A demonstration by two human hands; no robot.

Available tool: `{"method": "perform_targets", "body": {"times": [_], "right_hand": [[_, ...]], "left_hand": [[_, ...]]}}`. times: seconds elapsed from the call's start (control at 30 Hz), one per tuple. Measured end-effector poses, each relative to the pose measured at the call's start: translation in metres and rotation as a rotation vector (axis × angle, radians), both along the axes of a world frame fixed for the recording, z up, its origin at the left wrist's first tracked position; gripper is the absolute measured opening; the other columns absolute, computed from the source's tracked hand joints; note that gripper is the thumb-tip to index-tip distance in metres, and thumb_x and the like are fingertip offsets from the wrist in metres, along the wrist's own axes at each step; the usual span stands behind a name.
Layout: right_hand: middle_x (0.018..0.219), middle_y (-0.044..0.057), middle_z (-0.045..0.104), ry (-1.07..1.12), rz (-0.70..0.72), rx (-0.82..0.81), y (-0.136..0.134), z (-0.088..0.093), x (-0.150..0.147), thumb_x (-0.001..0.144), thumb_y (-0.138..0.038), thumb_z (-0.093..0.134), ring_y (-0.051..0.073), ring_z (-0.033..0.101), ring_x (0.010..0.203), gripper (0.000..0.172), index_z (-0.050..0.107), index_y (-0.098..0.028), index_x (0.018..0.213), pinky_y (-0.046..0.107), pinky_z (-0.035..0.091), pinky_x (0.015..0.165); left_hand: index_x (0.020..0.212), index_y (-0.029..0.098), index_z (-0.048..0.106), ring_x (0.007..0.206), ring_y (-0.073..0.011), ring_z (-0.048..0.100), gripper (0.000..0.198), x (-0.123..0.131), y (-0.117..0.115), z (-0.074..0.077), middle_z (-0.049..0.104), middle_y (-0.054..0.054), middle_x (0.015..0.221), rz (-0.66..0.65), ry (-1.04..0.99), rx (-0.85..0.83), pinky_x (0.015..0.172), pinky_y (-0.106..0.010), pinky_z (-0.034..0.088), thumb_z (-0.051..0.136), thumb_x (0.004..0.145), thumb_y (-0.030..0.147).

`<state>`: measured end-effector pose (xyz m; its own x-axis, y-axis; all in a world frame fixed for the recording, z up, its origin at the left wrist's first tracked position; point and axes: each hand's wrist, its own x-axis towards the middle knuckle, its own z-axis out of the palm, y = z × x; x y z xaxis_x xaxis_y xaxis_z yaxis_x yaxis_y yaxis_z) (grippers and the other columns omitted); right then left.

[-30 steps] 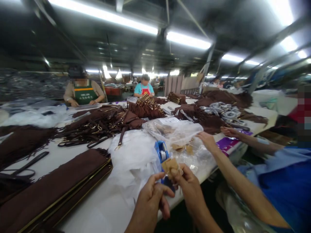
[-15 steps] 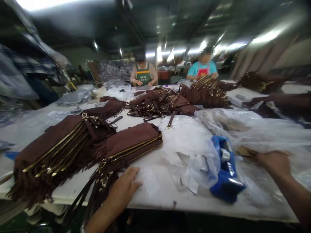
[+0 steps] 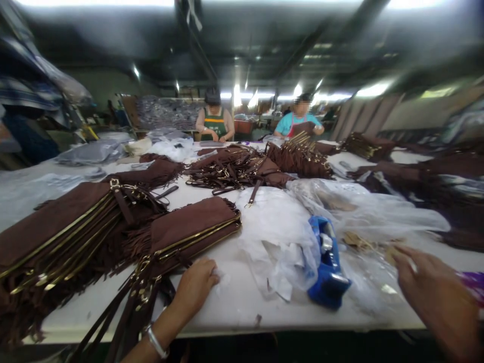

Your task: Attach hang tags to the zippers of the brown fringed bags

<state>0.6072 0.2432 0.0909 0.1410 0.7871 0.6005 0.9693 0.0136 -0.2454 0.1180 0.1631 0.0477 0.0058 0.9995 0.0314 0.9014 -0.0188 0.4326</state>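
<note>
At lower centre, our left hand (image 3: 195, 285) grasped a translucent scrap (image 3: 224, 281) in curled fingers beside a brown fringed bag (image 3: 194, 224) on the bench (image 3: 230, 315), while, lower right, we could not tell whether our right hand (image 3: 434, 287) gripped the tan tag (image 3: 390, 255) there.

A blue dispenser (image 3: 328, 262) stands on the table (image 3: 234, 312). Left of the dispenser, the left hand (image 3: 194, 287) curls at a pale scrap (image 3: 222, 281), just beside a bag (image 3: 194, 222). Right of the dispenser, the blurred right hand (image 3: 434, 290) has fingertips at a tag (image 3: 390, 255). Two people (image 3: 214, 121) are beyond the dispenser.
</note>
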Motion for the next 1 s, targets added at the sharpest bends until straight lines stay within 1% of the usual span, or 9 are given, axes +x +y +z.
{"method": "perform_targets", "body": {"times": [0.1,0.23,0.37,0.47,0.57,0.67,0.77,0.9,1.0], "right_hand": [[0.112,0.011,0.07,0.115,-0.082,-0.069,-0.056,0.003,-0.047,0.088,-0.05,0.047,0.028,0.067,0.086,0.039,0.064,-0.028,0.115,0.039,0.048,0.069],[0.104,0.006,0.074,0.644,0.447,-0.383,-0.101,-0.013,-0.148,0.084,-0.053,0.056,0.022,0.07,0.089,0.039,0.066,-0.029,0.114,0.03,0.054,0.075],[0.097,0.005,0.072,1.004,0.67,-0.406,-0.101,-0.031,-0.221,0.083,-0.054,0.058,0.018,0.066,0.075,0.05,0.063,-0.024,0.122,0.025,0.052,0.064],[0.065,-0.002,0.062,1.057,0.618,-0.431,-0.093,-0.037,-0.228,0.084,-0.053,0.059,0.013,0.056,0.057,0.035,0.069,-0.021,0.095,0.021,0.044,0.054],[0.058,-0.005,0.052,1.181,0.499,-0.462,-0.087,-0.047,-0.213,0.079,-0.055,0.065,0.01,0.048,0.053,0.035,0.066,-0.02,0.081,0.019,0.04,0.051],[0.062,-0.005,0.053,1.374,0.443,-0.546,-0.087,-0.058,-0.201,0.073,-0.056,0.07,0.009,0.044,0.052,0.038,0.067,-0.019,0.083,0.018,0.038,0.047],[0.061,-0.005,0.053,1.448,0.425,-0.582,-0.09,-0.062,-0.202,0.072,-0.054,0.072,0.008,0.042,0.05,0.037,0.067,-0.019,0.084,0.018,0.036,0.044],[0.069,-0.003,0.059,1.3,0.496,-0.635,-0.097,-0.056,-0.216,0.073,-0.054,0.072,0.011,0.049,0.054,0.038,0.067,-0.021,0.092,0.02,0.042,0.048],[0.072,-0.002,0.061,1.119,0.587,-0.67,-0.102,-0.054,-0.232,0.074,-0.056,0.069,0.013,0.053,0.055,0.045,0.064,-0.024,0.106,0.022,0.043,0.049]], "left_hand": [[0.072,0.02,0.049,0.08,-0.0207,0.055,0.012,0.013,-0.003,0.005,0.059,-0.001,0.078,0.007,-0.09,-0.02,0.07,-0.029,0.033,0.05,0.084,0.02],[0.07,0.021,0.05,0.072,-0.0177,0.054,0.013,0.053,-0.007,0.024,0.058,0.003,0.069,-0.078,-0.339,-0.071,0.064,-0.027,0.03,0.053,0.082,0.023],[0.073,0.021,0.054,0.07,-0.0156,0.054,0.009,0.094,-0.007,0.042,0.061,0.003,0.071,-0.207,-0.503,-0.037,0.063,-0.025,0.031,0.054,0.082,0.019],[0.075,0.022,0.056,0.071,-0.0149,0.054,0.008,0.102,-0.003,0.044,0.061,0.004,0.073,-0.257,-0.53,0.041,0.063,-0.025,0.031,0.056,0.082,0.02],[0.084,0.023,0.059,0.073,-0.0153,0.055,0.009,0.092,0.001,0.035,0.062,0.004,0.076,-0.188,-0.571,0.046,0.066,-0.024,0.034,0.058,0.078,0.016],[0.092,0.021,0.06,0.072,-0.0152,0.057,0.012,0.082,0.0,0.021,0.063,0.001,0.082,-0.083,-0.642,0.043,0.068,-0.025,0.038,0.056,0.081,0.019],[0.088,0.017,0.061,0.062,-0.0145,0.057,0.024,0.084,-0.005,0.011,0.064,-0.001,0.078,-0.04,-0.856,-0.094,0.061,-0.025,0.039,0.052,0.088,0.039],[0.074,0.011,0.066,0.054,-0.0152,0.056,0.066,0.091,-0.022,0.011,0.065,-0.007,0.068,-0.065,-1.191,-0.435,0.054,-0.025,0.038,0.041,0.083,0.071],[0.07,0.01,0.072,0.057,-0.015,0.055,0.056,0.087,-0.036,0.016,0.063,-0.005,0.063,0.006,-1.346,-0.401,0.061,-0.026,0.041,0.066,0.07,0.065]]}}
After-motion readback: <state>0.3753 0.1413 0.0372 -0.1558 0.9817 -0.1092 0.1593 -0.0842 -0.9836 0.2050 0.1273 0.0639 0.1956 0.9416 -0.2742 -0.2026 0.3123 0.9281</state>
